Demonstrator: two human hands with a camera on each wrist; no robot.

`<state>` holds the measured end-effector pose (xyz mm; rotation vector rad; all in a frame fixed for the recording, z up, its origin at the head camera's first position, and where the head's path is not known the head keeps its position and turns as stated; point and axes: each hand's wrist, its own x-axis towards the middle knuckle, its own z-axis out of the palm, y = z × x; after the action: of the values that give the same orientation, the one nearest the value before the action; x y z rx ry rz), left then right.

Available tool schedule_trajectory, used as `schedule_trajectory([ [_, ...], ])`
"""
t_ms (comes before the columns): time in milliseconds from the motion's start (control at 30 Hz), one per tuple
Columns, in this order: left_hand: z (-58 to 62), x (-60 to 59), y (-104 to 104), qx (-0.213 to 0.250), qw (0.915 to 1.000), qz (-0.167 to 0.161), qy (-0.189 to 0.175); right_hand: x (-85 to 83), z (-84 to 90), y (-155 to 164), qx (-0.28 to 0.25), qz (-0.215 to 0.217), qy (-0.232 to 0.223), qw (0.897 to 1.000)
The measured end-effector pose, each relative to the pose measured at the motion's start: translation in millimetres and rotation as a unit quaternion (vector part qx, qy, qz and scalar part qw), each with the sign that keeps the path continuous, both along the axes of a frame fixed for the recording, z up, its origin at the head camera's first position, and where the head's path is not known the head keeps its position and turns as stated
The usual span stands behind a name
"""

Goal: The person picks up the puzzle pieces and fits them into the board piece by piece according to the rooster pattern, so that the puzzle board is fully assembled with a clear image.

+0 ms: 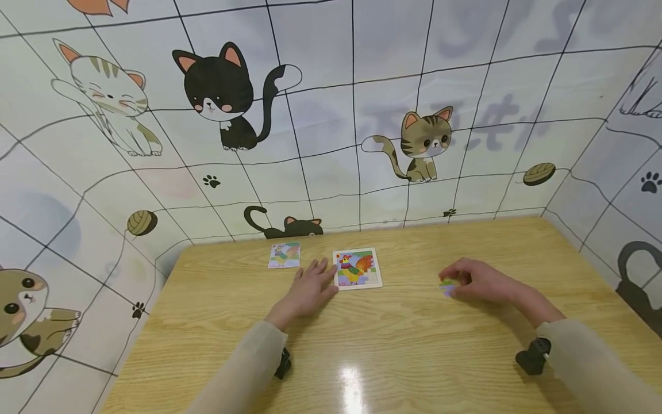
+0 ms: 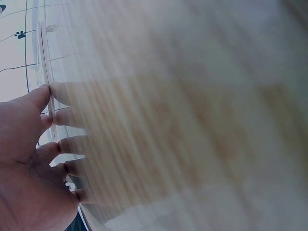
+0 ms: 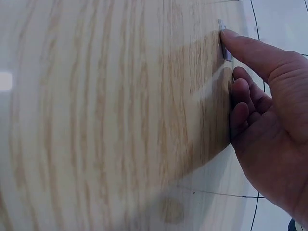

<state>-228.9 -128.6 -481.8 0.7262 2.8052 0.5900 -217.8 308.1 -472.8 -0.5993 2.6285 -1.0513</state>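
Observation:
A rooster jigsaw puzzle (image 1: 355, 268) in a white frame lies flat near the back of the table; a pale patch shows at its lower right. Against its left edge rests my left hand (image 1: 310, 287), fingers spread on the tabletop. In the left wrist view the thumb of my left hand (image 2: 29, 159) touches the thin edge of the frame. Off to the right, my right hand (image 1: 483, 280) pinches a small green and purple puzzle piece (image 1: 447, 287) between thumb and forefinger. The right wrist view shows that piece (image 3: 225, 48) edge-on at the thumb tip, other fingers curled.
A small card (image 1: 284, 255) with a paler rooster picture lies left of the puzzle. The wooden table (image 1: 414, 351) ends at the back against a cloth (image 1: 331, 132) printed with cats and grid lines, which also rises at both sides.

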Motion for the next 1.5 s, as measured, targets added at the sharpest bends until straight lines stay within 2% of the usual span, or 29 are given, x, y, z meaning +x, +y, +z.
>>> schedule_trajectory([
  [467,2.3,1.5,0.2,0.009,1.0,0.001,-0.001,-2.1,0.9,-3.6,0.0,0.017,-0.005,1.0],
  [633,3.6,1.1,0.0,0.003,1.0,0.002,-0.002,-0.9,0.6,-6.8,-0.008,0.005,-0.002,1.0],
  [867,2.8,1.1,-0.7,-0.001,1.0,0.0,0.0,3.5,-0.3,-15.9,-0.031,-0.021,0.026,0.999],
  [1067,2.3,1.2,-0.1,0.004,1.0,0.0,-0.005,1.7,-2.1,-29.3,-0.033,-0.046,0.059,0.997],
  [1500,0.9,0.3,-0.1,-0.006,1.0,0.001,-0.005,-10.4,-3.8,-72.4,-0.075,-0.037,0.042,0.996],
])
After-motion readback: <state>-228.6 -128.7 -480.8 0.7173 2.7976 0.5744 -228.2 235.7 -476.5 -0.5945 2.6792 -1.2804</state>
